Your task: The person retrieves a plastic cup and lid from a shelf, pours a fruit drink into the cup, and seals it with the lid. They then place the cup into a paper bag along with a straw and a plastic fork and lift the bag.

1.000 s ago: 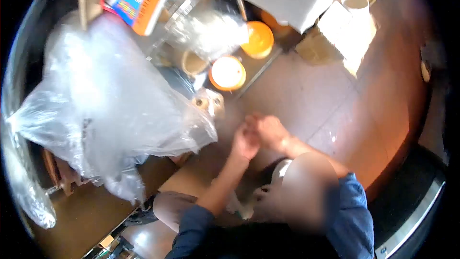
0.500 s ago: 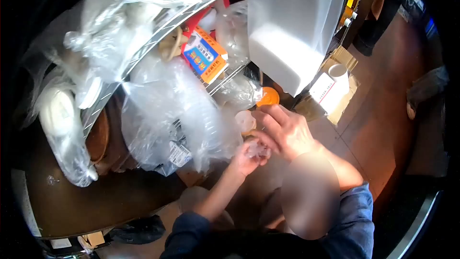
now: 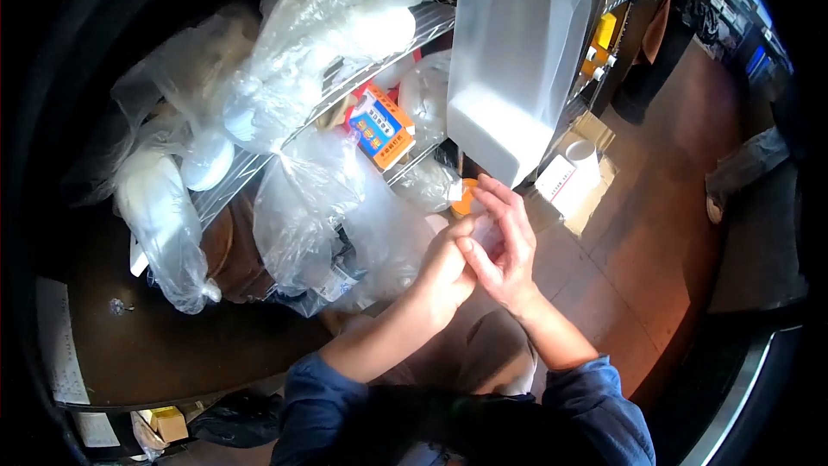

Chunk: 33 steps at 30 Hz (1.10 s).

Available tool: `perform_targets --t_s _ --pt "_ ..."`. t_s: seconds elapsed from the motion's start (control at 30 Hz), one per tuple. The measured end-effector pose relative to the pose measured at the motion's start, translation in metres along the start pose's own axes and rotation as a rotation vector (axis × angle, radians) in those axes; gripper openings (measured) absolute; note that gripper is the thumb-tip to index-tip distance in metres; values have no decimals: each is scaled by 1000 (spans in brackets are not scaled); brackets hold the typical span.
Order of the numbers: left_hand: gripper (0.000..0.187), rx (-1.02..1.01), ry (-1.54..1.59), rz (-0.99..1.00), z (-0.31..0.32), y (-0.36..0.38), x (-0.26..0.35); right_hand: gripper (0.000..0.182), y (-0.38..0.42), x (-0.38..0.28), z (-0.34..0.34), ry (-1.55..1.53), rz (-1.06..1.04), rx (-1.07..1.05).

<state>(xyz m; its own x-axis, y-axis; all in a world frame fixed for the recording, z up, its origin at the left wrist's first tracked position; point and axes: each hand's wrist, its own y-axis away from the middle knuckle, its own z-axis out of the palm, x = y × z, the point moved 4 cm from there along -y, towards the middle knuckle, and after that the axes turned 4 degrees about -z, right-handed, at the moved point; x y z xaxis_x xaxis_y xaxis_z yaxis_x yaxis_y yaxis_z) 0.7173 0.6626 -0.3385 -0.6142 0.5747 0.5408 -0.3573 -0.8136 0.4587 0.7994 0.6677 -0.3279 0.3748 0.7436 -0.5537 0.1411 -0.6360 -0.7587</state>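
My two hands meet in front of the wire rack. Between them shows a small translucent, pale plastic piece [image 3: 488,233]; its exact kind is hard to make out. My left hand [image 3: 447,266] is closed with its fingers curled against the piece, and most of its fingertips are hidden. Wrapped around the other side, my right hand [image 3: 509,246] has its thumb bent across and its fingers held together. An orange round lid [image 3: 464,198] lies just beyond the fingers. Left of my hands hangs a clear plastic bag [image 3: 379,233].
A wire shelf [image 3: 233,185] slants across the left, loaded with bagged items and an orange-and-blue box [image 3: 379,127]. A tall translucent sheet [image 3: 509,52] hangs ahead. An open cardboard box [image 3: 595,134] with a white roll stands right. A dark table [image 3: 198,354] lies lower left.
My hands have come together; before, they were slightly apart, with clear plastic in the left one. The view has shifted, so more of the upper shelf shows.
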Motion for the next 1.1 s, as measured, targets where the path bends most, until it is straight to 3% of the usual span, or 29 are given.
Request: perform_targets --t_s 0.03,0.1,0.17,0.2,0.27,0.33,0.37,0.47,0.5,0.53,0.6,0.67,0.77,0.93,1.07,1.1 --pt "35 154 -151 13 7 15 9 41 2 1 3 -94 124 26" --pt "35 113 -163 105 -19 16 -5 39 17 9 14 -240 339 23" --pt "34 70 -176 203 -44 9 -14 38 30 13 20 -301 426 -63" --pt "33 95 -149 97 -57 3 -20 36 35 16 25 -358 517 -142" --pt "33 115 -122 -12 -63 5 -22 33 36 17 26 -314 455 -143" --pt "31 159 -118 -116 -62 10 -20 30 39 23 30 -466 714 -269" --pt "33 149 -106 -98 -58 12 -17 28 39 24 30 -527 612 -204" --pt "38 154 -3 -42 -41 18 -8 24 39 15 29 -686 575 -35" --pt "43 80 -44 11 -49 7 -8 19 38 13 24 -471 543 -59" --pt "43 81 -37 12 -46 8 -3 19 32 10 24 -470 544 -66" --pt "49 8 50 -57 -35 12 6 16 8 -12 13 -35 75 8" --pt "51 43 39 -49 -38 1 11 16 -12 -28 7 -26 65 -10" --pt "46 -180 248 156 -21 3 32 19 -24 -43 15 116 -86 -66" --pt "49 74 268 248 -11 2 62 22 -74 -61 24 46 -315 10" --pt "57 28 348 259 -6 13 71 27 -77 -50 30 34 -246 -69" --pt "58 0 326 276 -6 11 72 31 -65 -27 32 173 -367 -99"
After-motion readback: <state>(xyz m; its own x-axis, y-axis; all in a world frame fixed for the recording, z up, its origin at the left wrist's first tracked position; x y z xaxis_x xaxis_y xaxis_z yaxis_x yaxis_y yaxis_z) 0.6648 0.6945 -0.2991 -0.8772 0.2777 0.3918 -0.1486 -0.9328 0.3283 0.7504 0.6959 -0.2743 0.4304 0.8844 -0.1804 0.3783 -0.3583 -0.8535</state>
